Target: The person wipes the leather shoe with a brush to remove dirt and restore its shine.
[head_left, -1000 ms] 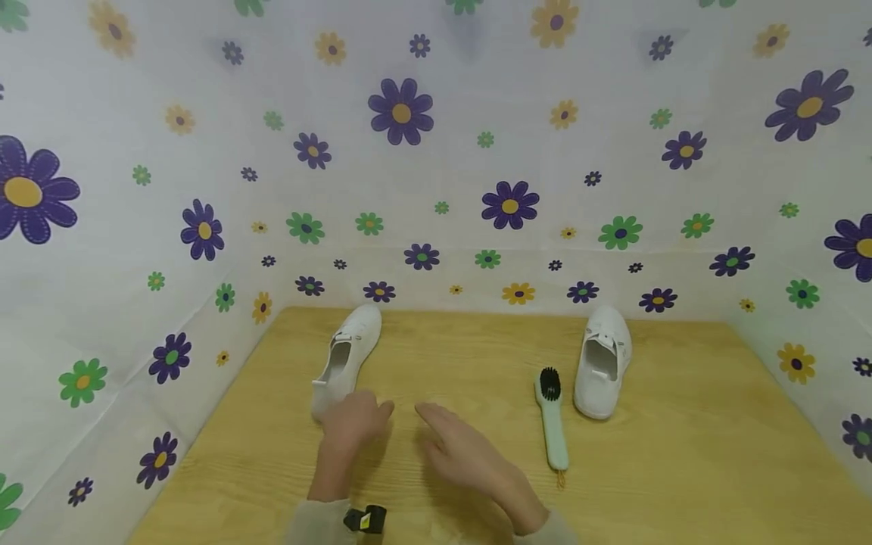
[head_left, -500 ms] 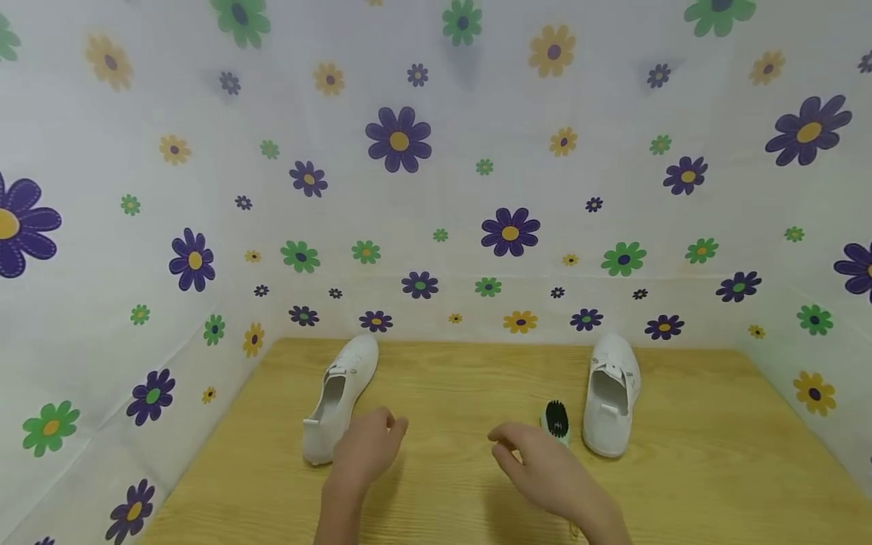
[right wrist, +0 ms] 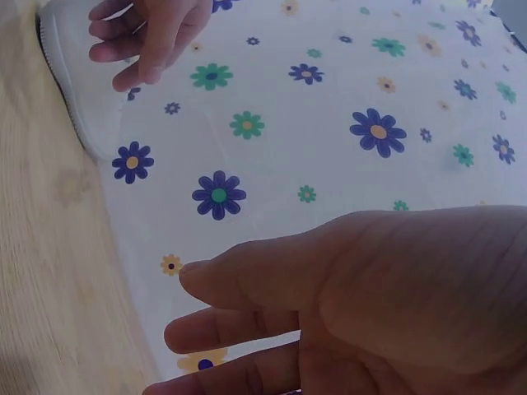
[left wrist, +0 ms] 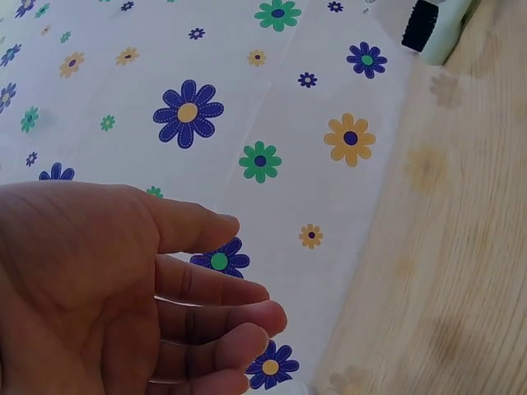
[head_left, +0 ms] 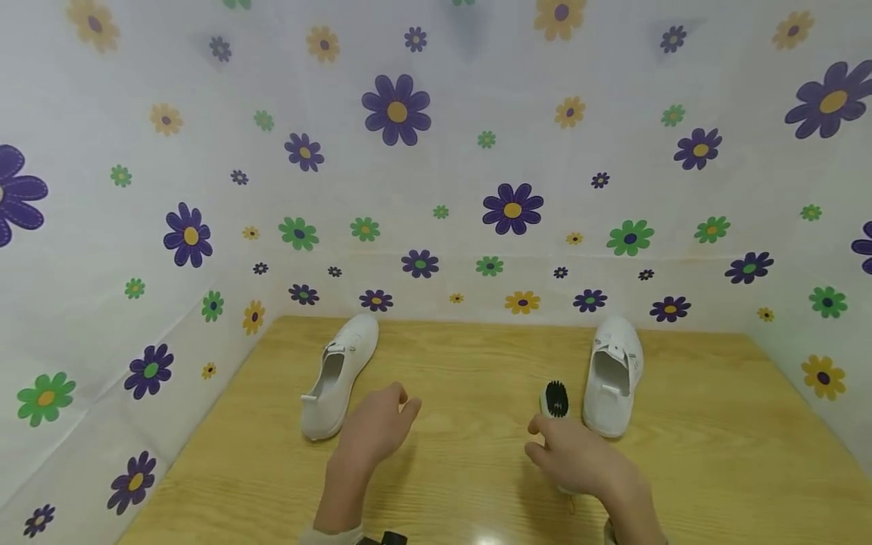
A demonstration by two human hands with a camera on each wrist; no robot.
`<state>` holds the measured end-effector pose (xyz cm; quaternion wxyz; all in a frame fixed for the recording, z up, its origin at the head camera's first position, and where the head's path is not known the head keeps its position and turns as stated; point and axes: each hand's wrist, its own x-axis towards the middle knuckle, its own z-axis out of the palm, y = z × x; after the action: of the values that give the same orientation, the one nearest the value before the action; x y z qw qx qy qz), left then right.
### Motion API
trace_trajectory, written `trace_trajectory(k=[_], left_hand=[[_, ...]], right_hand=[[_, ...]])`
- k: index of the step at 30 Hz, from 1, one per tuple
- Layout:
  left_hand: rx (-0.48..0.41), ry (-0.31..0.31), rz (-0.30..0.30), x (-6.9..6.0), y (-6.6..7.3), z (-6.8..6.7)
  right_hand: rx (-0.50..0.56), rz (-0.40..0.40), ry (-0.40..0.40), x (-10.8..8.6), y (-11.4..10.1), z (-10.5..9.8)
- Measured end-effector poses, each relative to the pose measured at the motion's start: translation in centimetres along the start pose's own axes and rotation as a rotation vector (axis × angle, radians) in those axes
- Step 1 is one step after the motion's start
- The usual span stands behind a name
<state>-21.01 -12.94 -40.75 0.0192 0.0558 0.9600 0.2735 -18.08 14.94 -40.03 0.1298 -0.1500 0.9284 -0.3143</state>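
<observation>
Beside the white left-hand shoe (head_left: 356, 341), my left hand (head_left: 378, 428) hovers with loosely bent fingers and nothing in them, as the left wrist view confirms. My right hand (head_left: 582, 454) is over the handle of a pale green brush (head_left: 557, 400) with black bristles facing up. Most of that handle is hidden under the hand. In the right wrist view the thumb and fingers (right wrist: 239, 276) are apart, with nothing between them. A second white shoe (head_left: 605, 416) stands just right of the brush, toe toward the back wall.
Both shoes and the brush lie on a wood-grain tabletop (head_left: 450, 393). A white cloth (head_left: 443, 166) printed with purple, green and yellow flowers rises behind the table and along both sides.
My right hand has moved rightward from the middle of the table to over the brush handle. The left hand has shifted slightly right, away from the left shoe. The shoes and brush stay put.
</observation>
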Motion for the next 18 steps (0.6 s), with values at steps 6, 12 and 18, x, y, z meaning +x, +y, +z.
trace_trajectory(k=[6,12,18], left_hand=[[-0.031,0.016,0.023,-0.3,0.7,0.2],[-0.044,0.085,0.063,-0.4,1.3,0.2],[0.002,0.101,0.087,-0.4,1.7,0.7]], right_hand=[[-0.102,0.066,0.076,-0.3,0.4,-0.5],[-0.136,0.093,0.132,-0.7,0.5,-0.6],[-0.026,0.072,0.190,-1.9,0.8,-1.4]])
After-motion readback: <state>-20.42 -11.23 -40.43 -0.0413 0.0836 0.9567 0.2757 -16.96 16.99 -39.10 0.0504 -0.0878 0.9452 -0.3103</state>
